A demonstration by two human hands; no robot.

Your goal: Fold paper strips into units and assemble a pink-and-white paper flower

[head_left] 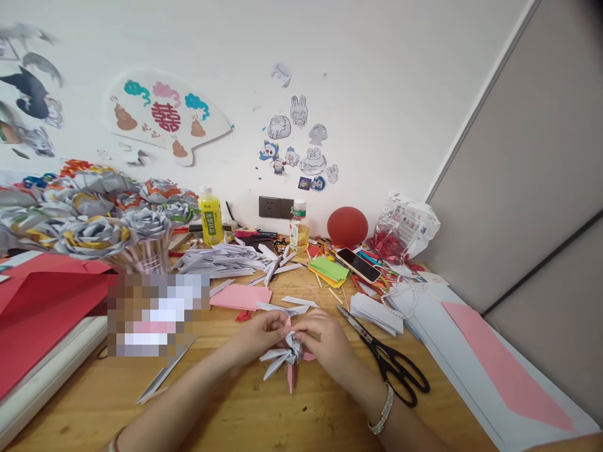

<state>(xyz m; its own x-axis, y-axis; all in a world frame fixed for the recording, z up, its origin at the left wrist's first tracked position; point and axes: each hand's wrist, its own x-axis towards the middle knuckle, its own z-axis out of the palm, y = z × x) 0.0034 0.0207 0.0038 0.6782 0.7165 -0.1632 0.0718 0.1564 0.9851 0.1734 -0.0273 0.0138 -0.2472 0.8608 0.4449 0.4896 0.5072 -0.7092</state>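
Observation:
Near the middle of the wooden table, a paper flower (293,351) of folded white and pink strips is held between both hands. My left hand (264,333) pinches a pink strip at the flower's top edge. My right hand (325,339) grips the flower from the right, thumb and finger closed on its upper folds. White and pink folded petals stick out below and to the left. Just beyond the hands lie folded white paper strips (292,306) and a stack of pink paper (241,296).
Black-handled scissors (391,361) lie right of my right hand. Behind are a pile of white strips (221,258), green paper (328,269), a phone (358,265), a yellow bottle (211,216) and a red balloon-like object (347,226). Finished paper flowers (94,235) crowd the left.

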